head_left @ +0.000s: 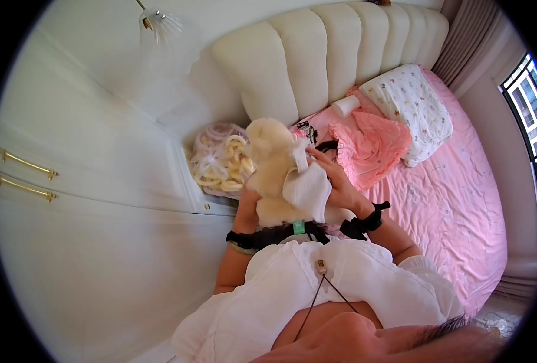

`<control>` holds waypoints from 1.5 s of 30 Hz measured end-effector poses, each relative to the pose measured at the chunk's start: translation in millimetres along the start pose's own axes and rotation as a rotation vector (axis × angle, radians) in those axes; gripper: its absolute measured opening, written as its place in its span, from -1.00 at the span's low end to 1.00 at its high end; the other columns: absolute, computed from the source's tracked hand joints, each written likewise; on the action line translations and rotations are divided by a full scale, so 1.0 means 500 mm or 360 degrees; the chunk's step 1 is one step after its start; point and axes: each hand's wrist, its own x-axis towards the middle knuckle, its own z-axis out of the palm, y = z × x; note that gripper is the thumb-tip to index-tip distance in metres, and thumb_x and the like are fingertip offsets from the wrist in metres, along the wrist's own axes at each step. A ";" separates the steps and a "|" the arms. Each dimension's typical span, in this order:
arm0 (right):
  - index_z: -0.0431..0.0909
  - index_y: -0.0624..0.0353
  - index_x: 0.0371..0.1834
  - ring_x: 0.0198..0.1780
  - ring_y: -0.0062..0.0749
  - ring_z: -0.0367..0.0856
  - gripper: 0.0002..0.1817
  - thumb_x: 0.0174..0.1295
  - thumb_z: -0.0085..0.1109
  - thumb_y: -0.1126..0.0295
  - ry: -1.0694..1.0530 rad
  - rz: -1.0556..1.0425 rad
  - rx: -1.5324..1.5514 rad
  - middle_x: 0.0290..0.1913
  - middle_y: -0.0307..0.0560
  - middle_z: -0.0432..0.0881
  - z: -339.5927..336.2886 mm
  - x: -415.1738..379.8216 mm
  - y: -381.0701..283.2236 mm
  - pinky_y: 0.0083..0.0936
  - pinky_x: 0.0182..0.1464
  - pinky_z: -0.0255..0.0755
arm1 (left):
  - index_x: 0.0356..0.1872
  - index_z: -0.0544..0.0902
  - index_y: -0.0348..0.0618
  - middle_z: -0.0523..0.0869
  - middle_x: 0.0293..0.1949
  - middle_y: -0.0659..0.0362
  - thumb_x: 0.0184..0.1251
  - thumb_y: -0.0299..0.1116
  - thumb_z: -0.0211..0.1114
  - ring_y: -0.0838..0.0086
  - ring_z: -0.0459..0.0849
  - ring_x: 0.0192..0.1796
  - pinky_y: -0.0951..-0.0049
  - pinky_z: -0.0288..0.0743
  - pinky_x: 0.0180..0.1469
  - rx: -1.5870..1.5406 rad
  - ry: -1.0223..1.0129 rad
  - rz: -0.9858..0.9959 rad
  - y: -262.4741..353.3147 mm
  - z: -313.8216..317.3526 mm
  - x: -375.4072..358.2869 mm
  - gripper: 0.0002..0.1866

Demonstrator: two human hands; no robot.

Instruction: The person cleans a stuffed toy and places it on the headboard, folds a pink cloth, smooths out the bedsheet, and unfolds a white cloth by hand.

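A fluffy cream plush piece (270, 160) is held up in front of my chest. My left hand (250, 201) grips its lower left side, with the fingers hidden behind the fur. Over the right part of the plush lies a white ribbed cloth (305, 192) with a folded edge. My right hand (340, 183) holds this cloth from the right, fingers bent toward its upper edge. Both wrists wear black straps.
A clear bag of pale looped items (223, 158) stands beyond my left hand. The bed's pink sheet (444, 206) bears a ruffled pink cloth (371, 145), a patterned pillow (411, 112) and a white roll (345, 106). White cabinets (87, 242) stand at left.
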 end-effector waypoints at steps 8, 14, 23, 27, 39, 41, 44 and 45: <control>0.55 0.23 0.08 0.06 -0.01 0.54 -0.54 0.02 0.22 0.55 -0.0432 0.0237 -0.0007 0.06 0.13 0.56 -0.085 -0.183 0.043 -0.29 0.13 0.38 | 0.20 0.45 -0.32 0.61 0.05 0.09 0.35 -0.33 0.12 0.35 0.65 0.04 0.33 0.61 0.02 -0.0382 0.0396 0.0075 0.019 -0.042 0.066 -0.56; 0.60 0.24 0.03 0.01 -0.22 0.61 -0.56 0.00 0.13 0.65 -0.0072 0.0783 -0.0041 -0.07 0.04 0.66 -0.151 -0.318 0.086 -0.42 0.10 0.42 | 0.22 0.42 -0.34 0.61 0.05 0.07 0.21 -0.49 0.16 0.35 0.63 0.06 0.36 0.58 0.05 -0.0212 0.0194 0.0301 0.115 0.073 0.159 -0.50; 0.59 0.29 0.03 -0.03 -0.36 0.62 -0.59 0.04 0.13 0.64 0.0447 0.1021 -0.0099 -0.07 0.00 0.69 -0.116 -0.311 0.121 -0.47 0.06 0.43 | 0.27 0.38 -0.41 0.59 0.08 0.08 0.05 -0.58 0.19 0.42 0.59 0.06 0.45 0.48 0.11 -0.0009 -0.0220 0.0805 0.241 0.196 0.565 -0.37; 0.59 0.28 0.04 -0.01 -0.32 0.63 -0.60 0.07 0.15 0.62 0.0544 0.1084 -0.0176 -0.06 0.02 0.69 -0.101 -0.268 0.109 -0.46 0.06 0.44 | 0.25 0.41 -0.36 0.54 0.09 0.05 -0.05 -0.47 0.33 0.32 0.56 0.10 0.40 0.44 0.17 0.0534 -0.0132 0.1401 0.383 0.223 0.778 -0.31; 0.61 0.24 0.04 -0.02 -0.18 0.66 -0.59 0.04 0.16 0.59 0.0656 0.1396 -0.0207 -0.08 0.14 0.69 -0.041 -0.202 0.156 -0.40 0.04 0.47 | 0.31 0.33 -0.26 0.31 0.25 -0.08 -0.14 -0.42 0.38 0.03 0.35 0.28 0.20 0.29 0.32 0.1706 0.0302 0.1333 0.313 -0.108 1.066 -0.18; 0.61 0.25 0.04 -0.04 -0.19 0.67 -0.59 0.05 0.16 0.58 0.0660 0.1343 -0.0198 -0.09 0.13 0.69 -0.036 -0.213 0.183 -0.41 0.03 0.47 | 0.33 0.28 -0.25 0.27 0.29 -0.10 -0.13 -0.40 0.39 0.00 0.31 0.31 0.14 0.25 0.33 0.1715 0.0279 0.1407 0.306 -0.105 1.047 -0.15; 0.60 0.26 0.04 -0.03 -0.23 0.66 -0.59 0.05 0.17 0.59 0.0664 0.1262 -0.0285 -0.08 0.12 0.69 -0.042 -0.205 0.178 -0.43 0.02 0.47 | 0.38 0.18 -0.22 0.20 0.35 -0.15 -0.14 -0.28 0.46 -0.07 0.22 0.36 -0.01 0.15 0.36 0.1760 0.0266 0.1595 0.299 -0.091 1.021 -0.04; 0.60 0.26 0.04 -0.03 -0.24 0.66 -0.59 0.04 0.17 0.59 0.0671 0.1256 -0.0277 -0.08 0.11 0.69 -0.042 -0.204 0.173 -0.43 0.02 0.47 | 0.39 0.14 -0.22 0.17 0.37 -0.16 -0.14 -0.23 0.49 -0.09 0.18 0.37 -0.06 0.12 0.36 0.1806 0.0301 0.1643 0.293 -0.082 1.000 0.01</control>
